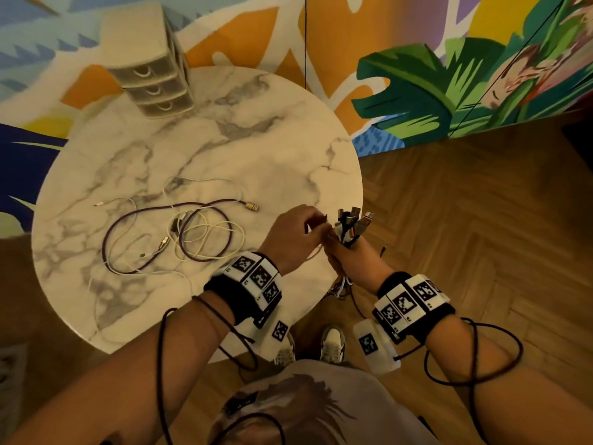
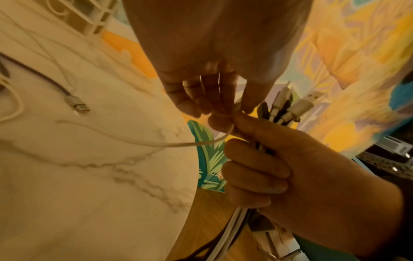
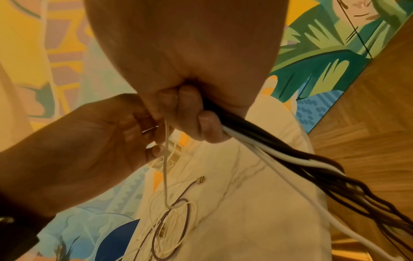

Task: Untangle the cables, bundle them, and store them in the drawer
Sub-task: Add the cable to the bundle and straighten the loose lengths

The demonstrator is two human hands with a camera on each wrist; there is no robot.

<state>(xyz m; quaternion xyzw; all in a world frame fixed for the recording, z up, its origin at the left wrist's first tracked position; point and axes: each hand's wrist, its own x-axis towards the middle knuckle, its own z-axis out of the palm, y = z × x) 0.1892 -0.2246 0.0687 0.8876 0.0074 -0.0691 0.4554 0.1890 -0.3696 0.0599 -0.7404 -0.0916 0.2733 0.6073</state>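
Bright mural walls and a herringbone wood floor surround a round marble table (image 1: 224, 130), where a person stands at the near right edge, seen from above.

Just past that edge, the right hand (image 1: 349, 258) is closed in a fist around a bundle (image 3: 279, 151) of dark and white cables. Their plugs (image 1: 353, 220) stick up together above the fist, and the loose lengths hang below it toward the floor. Holding them off the table probably keeps the sorted cables apart from the unsorted ones.

The left hand (image 1: 288, 239) touches the right one, its fingertips pinching the end of a thin white cable (image 2: 143, 141) at the top of the fist. It looks as if this end is being added to the bundle. The cable runs from the pinch back down to the table, so most of it is not yet gathered.

On the table, left of the hands, lies the tangle (image 1: 173, 236): a purple cable with a gold plug, looped through pale white and cream cables. These loops cross one another and need separating.

At the far left edge of the table stands a small beige drawer unit (image 1: 150, 62) with three drawers, all closed. It is well apart from the hands, so storing seems a later step.
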